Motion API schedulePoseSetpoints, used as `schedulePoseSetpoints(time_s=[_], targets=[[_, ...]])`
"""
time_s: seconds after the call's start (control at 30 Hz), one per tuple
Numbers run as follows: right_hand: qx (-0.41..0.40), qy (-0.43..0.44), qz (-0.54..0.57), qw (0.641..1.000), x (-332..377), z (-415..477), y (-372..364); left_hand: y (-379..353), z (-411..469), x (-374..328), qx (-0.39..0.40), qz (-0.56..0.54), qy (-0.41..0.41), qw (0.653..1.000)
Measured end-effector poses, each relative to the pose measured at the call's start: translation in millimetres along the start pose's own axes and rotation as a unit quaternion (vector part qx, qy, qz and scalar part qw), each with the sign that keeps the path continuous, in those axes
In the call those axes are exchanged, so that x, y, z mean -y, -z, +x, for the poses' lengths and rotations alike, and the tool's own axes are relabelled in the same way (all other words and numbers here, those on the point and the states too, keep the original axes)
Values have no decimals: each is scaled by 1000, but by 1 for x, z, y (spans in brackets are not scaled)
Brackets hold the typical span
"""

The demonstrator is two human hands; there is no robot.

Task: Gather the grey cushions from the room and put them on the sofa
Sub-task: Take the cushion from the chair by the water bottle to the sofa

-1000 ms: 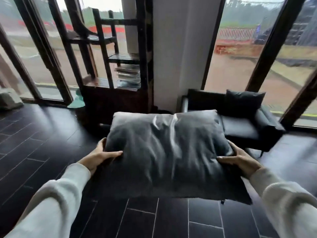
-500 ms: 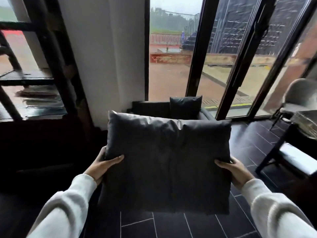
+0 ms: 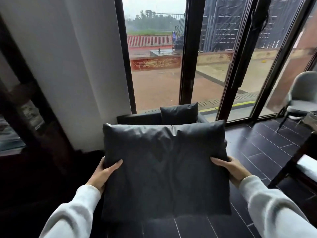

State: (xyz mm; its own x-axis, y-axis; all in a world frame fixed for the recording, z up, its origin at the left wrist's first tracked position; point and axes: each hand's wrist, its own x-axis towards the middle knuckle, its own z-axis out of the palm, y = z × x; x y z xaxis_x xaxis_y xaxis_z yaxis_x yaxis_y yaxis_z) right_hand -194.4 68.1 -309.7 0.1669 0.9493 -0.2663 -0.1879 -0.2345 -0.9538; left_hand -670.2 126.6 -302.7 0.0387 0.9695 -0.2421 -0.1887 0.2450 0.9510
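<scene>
A grey cushion (image 3: 164,170) is gripped at both edges by the left hand (image 3: 103,172) and right hand (image 3: 231,169) before the sofa (image 3: 139,118), whose seat is hidden, risking a misjudged drop.

No text, label, brand, number or sign can be read anywhere; the gold markings on the red panel (image 3: 155,62) outside the window are too blurred to read.
</scene>
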Motion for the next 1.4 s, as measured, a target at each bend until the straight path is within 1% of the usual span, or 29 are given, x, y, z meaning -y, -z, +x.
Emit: schedulePoseSetpoints(time_s=[0.13,0.23,0.33,0.4,0.57,0.63,0.73,0.8,0.87,0.93,1.0,1.07,1.2,1.33,1.4], targets=[[-16,37,-14,999,35,89,-4,-26,58,-22,-37,-11,-32,999],[-4,37,-28,999,55,145,-12,-32,97,-31,-60,-18,-39,997],[5,27,-24,999,64,195,-25,-34,140,-36,-86,-22,-34,995],[4,27,-40,999,63,226,-38,-31,172,-34,-101,-26,-31,994],[-10,22,-35,999,53,312,-76,-13,263,-15,-123,-26,11,992],[-30,-2,-31,999,49,352,-93,-4,305,-11,-128,-22,34,991],[-98,-51,-30,993,40,415,-109,9,377,-8,-124,-12,70,990],[-138,-59,-32,988,35,453,-121,15,421,-6,-133,2,85,987],[-155,-45,-31,986,33,484,-137,18,458,-10,-134,18,101,986],[-156,-33,-32,987,36,515,-147,24,499,-17,-140,26,126,982],[-154,-40,-41,986,38,547,-150,25,534,-27,-165,47,142,975],[-130,-56,-43,989,37,581,-150,24,561,-30,-172,39,147,973],[-113,-82,-53,989,32,656,-158,17,621,-44,-186,9,164,969],[-95,-103,-68,988,24,739,-174,18,690,-40,-219,22,187,957],[-85,-120,-67,987,15,783,-181,17,725,-30,-243,9,189,952]])
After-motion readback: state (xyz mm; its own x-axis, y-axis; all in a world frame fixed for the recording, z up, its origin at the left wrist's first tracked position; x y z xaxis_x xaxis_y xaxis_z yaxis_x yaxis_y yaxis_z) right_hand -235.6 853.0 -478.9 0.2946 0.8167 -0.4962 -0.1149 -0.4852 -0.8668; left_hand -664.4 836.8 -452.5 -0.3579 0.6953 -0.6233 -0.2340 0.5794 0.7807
